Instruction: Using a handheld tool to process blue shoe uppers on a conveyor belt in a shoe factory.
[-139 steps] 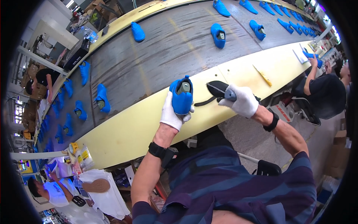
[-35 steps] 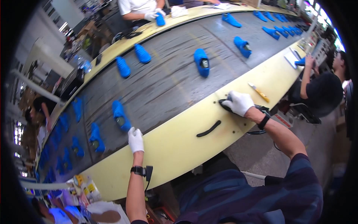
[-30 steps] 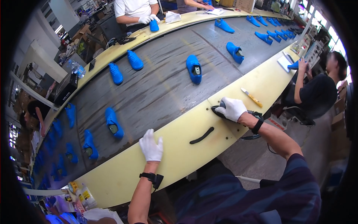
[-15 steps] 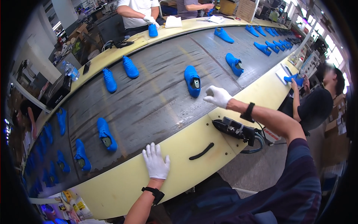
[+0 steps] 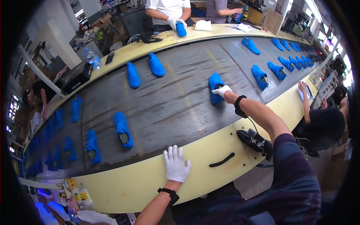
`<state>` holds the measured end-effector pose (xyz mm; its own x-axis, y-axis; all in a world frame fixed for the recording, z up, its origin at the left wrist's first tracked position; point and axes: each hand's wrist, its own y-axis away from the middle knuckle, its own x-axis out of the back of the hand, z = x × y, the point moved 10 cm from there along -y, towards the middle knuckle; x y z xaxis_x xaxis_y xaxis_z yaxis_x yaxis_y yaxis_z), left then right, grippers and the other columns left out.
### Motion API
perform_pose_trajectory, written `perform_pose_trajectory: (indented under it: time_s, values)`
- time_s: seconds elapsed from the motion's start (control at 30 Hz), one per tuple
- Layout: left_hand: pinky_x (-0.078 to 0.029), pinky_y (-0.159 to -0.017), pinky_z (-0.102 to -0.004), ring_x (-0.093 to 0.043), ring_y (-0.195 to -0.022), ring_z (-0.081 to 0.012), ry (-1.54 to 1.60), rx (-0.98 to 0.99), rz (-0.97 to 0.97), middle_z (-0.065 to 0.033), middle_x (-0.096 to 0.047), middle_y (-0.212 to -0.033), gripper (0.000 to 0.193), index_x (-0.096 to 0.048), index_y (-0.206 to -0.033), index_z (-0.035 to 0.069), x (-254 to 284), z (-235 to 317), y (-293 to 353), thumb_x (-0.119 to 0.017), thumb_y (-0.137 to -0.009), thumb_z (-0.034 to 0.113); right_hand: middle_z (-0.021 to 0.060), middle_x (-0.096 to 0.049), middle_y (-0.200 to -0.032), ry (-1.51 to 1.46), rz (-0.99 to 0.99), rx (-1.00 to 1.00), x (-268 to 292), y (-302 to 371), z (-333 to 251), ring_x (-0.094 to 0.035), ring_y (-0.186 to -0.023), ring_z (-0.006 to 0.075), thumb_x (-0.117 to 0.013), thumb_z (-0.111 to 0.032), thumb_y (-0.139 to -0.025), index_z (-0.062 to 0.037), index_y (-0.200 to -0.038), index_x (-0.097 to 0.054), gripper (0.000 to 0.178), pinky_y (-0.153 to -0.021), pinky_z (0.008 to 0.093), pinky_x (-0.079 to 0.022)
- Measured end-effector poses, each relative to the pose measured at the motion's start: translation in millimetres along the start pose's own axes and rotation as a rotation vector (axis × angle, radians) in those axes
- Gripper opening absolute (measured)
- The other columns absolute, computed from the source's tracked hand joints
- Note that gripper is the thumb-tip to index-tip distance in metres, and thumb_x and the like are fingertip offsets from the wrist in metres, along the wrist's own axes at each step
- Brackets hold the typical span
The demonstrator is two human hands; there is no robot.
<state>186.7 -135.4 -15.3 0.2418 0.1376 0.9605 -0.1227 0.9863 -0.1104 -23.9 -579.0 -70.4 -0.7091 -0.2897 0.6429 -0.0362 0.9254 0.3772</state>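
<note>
On a dark conveyor belt, grips a blue sneaker with the right hand. On the yellow counter, rests the left hand flat, fingers extended.

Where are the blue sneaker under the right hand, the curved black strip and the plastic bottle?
Blue sneaker (image 5: 215, 81): head view, on its upper, toward the toe.
Curved black strip (image 5: 222, 161): head view, midway along it.
Plastic bottle (image 5: 93, 59): head view, middle of its body.

Plastic bottle near black box – white cloth on far ledge – brown cardboard farther right.
</note>
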Motion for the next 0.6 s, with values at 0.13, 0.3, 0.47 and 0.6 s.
perform_pose_trajectory:
  time_s: [0.13,0.3,0.47,0.6]
  values:
    - [-0.016,-0.13,-0.0603,-0.032,-0.153,-0.0453,-0.017,-0.014,0.053,-0.027,-0.045,-0.156,0.074,-0.047,-0.149,-0.004,7,6,13,-0.069,-0.091,0.037,0.0183,-0.058,-0.153,-0.552,-0.344,-0.068,-35,61,-6,-0.065,-0.129,0.033,-0.088,-0.032,-0.087,-0.0005,-0.157,-0.046,0.088,-0.109,0.043,-0.054]
    - [-0.015,-0.13,-0.0606,-0.032,-0.154,-0.0427,0.055,-0.041,0.102,-0.028,-0.042,-0.16,0.08,-0.041,-0.155,-0.005,-7,-4,21,-0.068,-0.094,0.04,0.0115,-0.075,-0.113,-0.282,-0.516,0.098,-59,240,6,-0.072,-0.105,0.0234,-0.088,-0.033,-0.083,-0.0003,-0.13,-0.069,0.061,-0.092,0.0395,-0.058]
    - [-0.011,-0.132,-0.0576,-0.023,-0.159,-0.0462,0.499,-0.069,0.065,-0.0292,-0.031,-0.168,0.095,-0.029,-0.161,-0.008,13,22,47,-0.068,-0.095,0.048,0.0301,-0.071,-0.112,0.414,-0.34,0.467,-74,380,6,-0.07,-0.106,0.0473,-0.084,-0.026,-0.078,0.0062,-0.124,-0.064,0.059,-0.095,0.0522,-0.057]
    - [-0.014,-0.132,-0.053,-0.021,-0.16,-0.0467,0.386,-0.117,-0.122,-0.0304,-0.025,-0.171,0.106,-0.03,-0.161,-0.006,1,75,84,-0.076,-0.088,0.055,0.0337,-0.062,-0.123,0.34,-0.176,0.614,-68,412,8,-0.062,-0.116,0.049,-0.082,-0.026,-0.082,0.0087,-0.133,-0.055,0.067,-0.102,0.0526,-0.052]
